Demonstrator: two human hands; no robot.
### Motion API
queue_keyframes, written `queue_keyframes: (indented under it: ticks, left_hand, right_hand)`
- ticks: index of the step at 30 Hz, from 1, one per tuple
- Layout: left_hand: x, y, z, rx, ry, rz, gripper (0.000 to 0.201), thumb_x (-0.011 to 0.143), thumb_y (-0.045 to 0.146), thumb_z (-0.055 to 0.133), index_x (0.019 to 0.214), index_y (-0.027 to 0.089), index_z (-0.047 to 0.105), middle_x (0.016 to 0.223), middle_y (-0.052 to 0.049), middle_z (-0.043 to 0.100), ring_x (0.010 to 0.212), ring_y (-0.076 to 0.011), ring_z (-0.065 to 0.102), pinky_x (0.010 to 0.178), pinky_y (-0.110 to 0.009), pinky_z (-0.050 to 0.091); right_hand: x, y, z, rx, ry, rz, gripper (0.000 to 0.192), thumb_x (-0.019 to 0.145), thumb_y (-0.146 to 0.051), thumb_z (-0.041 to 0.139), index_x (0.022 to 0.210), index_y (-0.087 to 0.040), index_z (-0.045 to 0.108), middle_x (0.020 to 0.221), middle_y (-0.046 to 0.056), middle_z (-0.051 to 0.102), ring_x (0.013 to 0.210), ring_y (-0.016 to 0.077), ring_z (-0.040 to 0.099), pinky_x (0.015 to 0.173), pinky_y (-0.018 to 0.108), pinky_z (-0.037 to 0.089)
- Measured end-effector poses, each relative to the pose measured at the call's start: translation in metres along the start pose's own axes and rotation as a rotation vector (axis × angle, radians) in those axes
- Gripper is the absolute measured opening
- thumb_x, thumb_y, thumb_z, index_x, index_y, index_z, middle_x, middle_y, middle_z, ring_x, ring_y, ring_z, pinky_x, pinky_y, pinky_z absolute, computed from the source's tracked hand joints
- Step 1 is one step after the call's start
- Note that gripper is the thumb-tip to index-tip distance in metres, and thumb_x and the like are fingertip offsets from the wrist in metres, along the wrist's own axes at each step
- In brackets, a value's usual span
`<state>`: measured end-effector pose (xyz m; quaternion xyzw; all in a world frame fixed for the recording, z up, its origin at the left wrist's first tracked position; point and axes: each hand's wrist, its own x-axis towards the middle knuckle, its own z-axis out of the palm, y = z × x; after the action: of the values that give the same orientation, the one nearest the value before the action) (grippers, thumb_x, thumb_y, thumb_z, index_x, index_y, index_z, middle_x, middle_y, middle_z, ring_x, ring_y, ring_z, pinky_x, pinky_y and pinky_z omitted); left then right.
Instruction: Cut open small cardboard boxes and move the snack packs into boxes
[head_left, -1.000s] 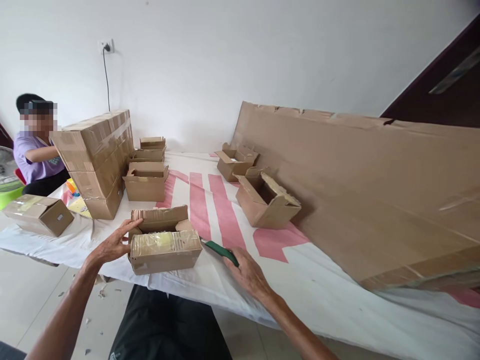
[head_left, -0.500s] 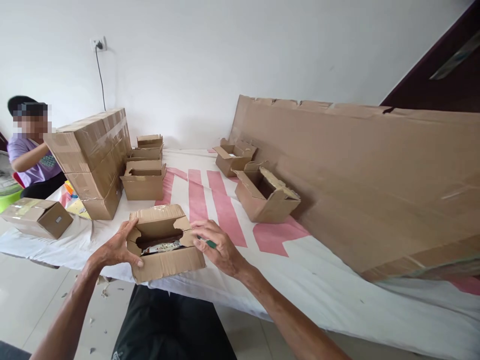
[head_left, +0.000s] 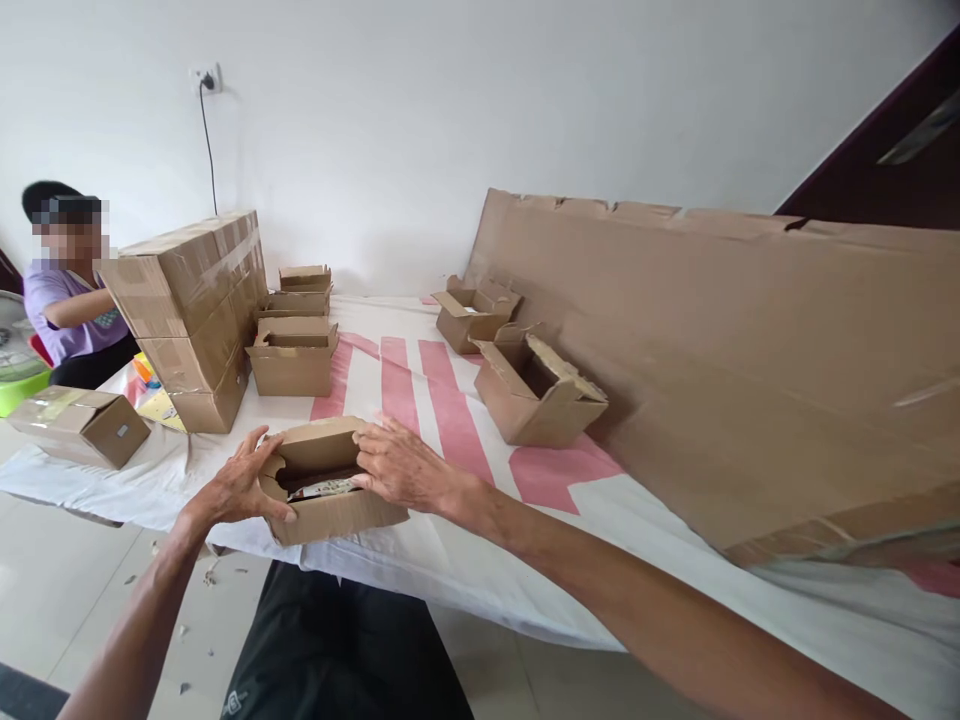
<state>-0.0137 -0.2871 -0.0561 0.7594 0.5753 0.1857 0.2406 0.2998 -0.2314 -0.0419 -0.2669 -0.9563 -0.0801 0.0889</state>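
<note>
A person (head_left: pixel 64 290) in purple sits at the far left, past a sealed box (head_left: pixel 79 425) lying on the table's (head_left: pixel 525 560) corner. A taped stack (head_left: pixel 191 315) stands next, with open boxes (head_left: pixel 294 355) just beside it. At the near edge, the left hand (head_left: pixel 240 485) grips the left end of a small carton (head_left: pixel 330 485), thumb on its front. The carton's top is open, something printed showing inside. The right hand (head_left: pixel 401 465) rests on its right flap, fingers spread and curled over the edge. Two more open cartons (head_left: pixel 536 390) sit near a long cardboard sheet (head_left: pixel 750 370) leaning along the right.
</note>
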Motion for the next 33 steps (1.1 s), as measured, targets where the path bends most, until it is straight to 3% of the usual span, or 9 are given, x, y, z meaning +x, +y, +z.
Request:
queue_keyframes:
  ticks: [4,11,15,18,21,24,27,30,33]
  left_hand:
    - [-0.004,0.005,0.003,0.021,-0.036,0.067,0.131,0.059,0.054,0.098,0.17,0.032,0.033,0.17,-0.015,0.034,0.152,-0.0468,0.043,0.126,-0.063,0.038]
    - [-0.024,0.023,0.019,0.051,0.06,0.146,0.119,0.063,0.031,0.092,0.166,0.028,0.032,0.156,-0.014,0.043,0.138,-0.0388,0.055,0.116,-0.053,0.051]
    - [-0.035,0.03,0.024,0.095,0.115,0.203,0.117,0.064,0.028,0.089,0.165,0.029,0.03,0.151,-0.015,0.044,0.132,-0.038,0.058,0.112,-0.054,0.053]
    - [-0.037,0.031,0.023,0.106,0.118,0.216,0.118,0.064,0.027,0.09,0.165,0.029,0.029,0.151,-0.015,0.044,0.132,-0.0379,0.057,0.111,-0.054,0.054]
    - [-0.035,0.029,0.023,0.091,0.119,0.229,0.12,0.064,0.028,0.092,0.166,0.031,0.027,0.152,-0.015,0.042,0.134,-0.0381,0.056,0.112,-0.054,0.053]
    - [-0.033,0.026,0.024,0.089,0.117,0.231,0.124,0.063,0.028,0.094,0.167,0.031,0.025,0.152,-0.014,0.042,0.135,-0.0378,0.056,0.112,-0.054,0.053]
    - [-0.032,0.023,0.025,0.084,0.112,0.223,0.128,0.062,0.028,0.095,0.167,0.031,0.024,0.153,-0.014,0.041,0.135,-0.0379,0.056,0.113,-0.054,0.053]
    - [-0.031,0.02,0.024,0.061,0.101,0.207,0.128,0.062,0.029,0.096,0.168,0.032,0.024,0.155,-0.014,0.04,0.138,-0.0385,0.054,0.114,-0.054,0.052]
    - [-0.028,0.017,0.023,0.037,0.085,0.186,0.127,0.063,0.031,0.096,0.169,0.031,0.026,0.156,-0.014,0.04,0.139,-0.0386,0.053,0.116,-0.054,0.051]
  right_hand:
    - [-0.028,0.014,-0.01,-0.107,0.058,0.101,0.019,0.1,-0.034,0.073,0.093,-0.018,0.079,0.105,0.014,0.078,0.114,0.033,0.062,0.107,0.048,0.039]
    - [-0.058,0.022,0.007,-0.033,0.028,0.221,0.015,0.102,-0.028,0.068,0.093,-0.018,0.074,0.095,0.01,0.075,0.098,0.0272,0.06,0.087,0.039,0.038]
    - [-0.048,0.006,-0.001,-0.154,0.011,0.201,0.006,0.096,-0.021,0.073,0.098,-0.016,0.074,0.105,0.014,0.073,0.101,0.0302,0.06,0.087,0.041,0.04]
    - [-0.034,-0.009,-0.015,-0.131,-0.04,0.106,0.006,0.097,-0.016,0.072,0.102,-0.017,0.073,0.112,0.014,0.072,0.105,0.0297,0.062,0.09,0.04,0.043]
    - [-0.019,-0.017,-0.024,0.025,-0.204,0.038,0.002,0.097,-0.019,0.074,0.099,-0.018,0.072,0.106,0.01,0.072,0.1,0.0258,0.065,0.085,0.035,0.045]
    - [-0.004,-0.014,-0.028,0.152,-0.383,0.071,0.006,0.095,-0.02,0.077,0.097,-0.017,0.072,0.105,0.009,0.073,0.099,0.0245,0.068,0.08,0.032,0.045]
    - [0.008,-0.01,-0.03,0.185,-0.48,0.075,0.007,0.09,-0.02,0.078,0.094,-0.016,0.073,0.104,0.009,0.074,0.098,0.0261,0.069,0.078,0.032,0.044]
    - [0.013,-0.011,-0.03,0.154,-0.499,0.041,0.005,0.093,-0.014,0.07,0.095,-0.015,0.074,0.106,0.01,0.076,0.099,0.0267,0.07,0.078,0.033,0.043]
    - [0.014,-0.014,-0.026,0.101,-0.46,0.075,0.021,0.101,-0.011,0.054,0.099,-0.014,0.075,0.106,0.012,0.077,0.098,0.026,0.072,0.081,0.034,0.043]
